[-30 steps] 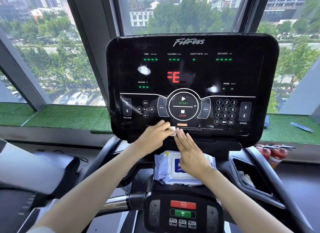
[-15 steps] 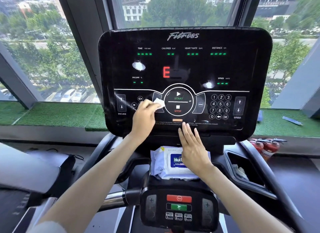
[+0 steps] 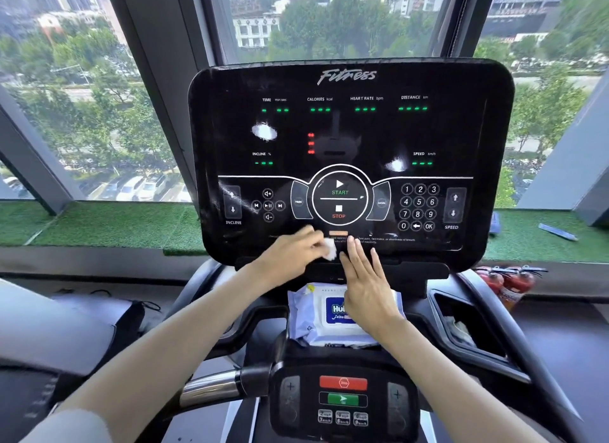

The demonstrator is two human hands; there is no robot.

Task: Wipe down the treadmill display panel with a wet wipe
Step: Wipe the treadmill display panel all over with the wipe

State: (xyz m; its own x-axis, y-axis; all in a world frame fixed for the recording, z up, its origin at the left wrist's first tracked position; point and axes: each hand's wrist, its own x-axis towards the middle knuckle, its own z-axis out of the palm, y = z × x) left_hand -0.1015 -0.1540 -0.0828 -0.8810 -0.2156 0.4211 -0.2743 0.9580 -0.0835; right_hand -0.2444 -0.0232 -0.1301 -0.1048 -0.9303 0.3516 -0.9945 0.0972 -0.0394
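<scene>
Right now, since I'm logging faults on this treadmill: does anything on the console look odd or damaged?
The red centre readout on the display panel shows only three stacked fragments, no legible character, perhaps camera flicker. The white blotches look like glare. No cracks visible.

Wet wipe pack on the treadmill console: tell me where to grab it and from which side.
Pinch the wet wipe pack by its bare left edge, coming from the left and above. It lies flat, soft and crumpled. The right hand lies over its right half, and the console housing crowds its near edge, so the left side is probably the only free one.
</scene>
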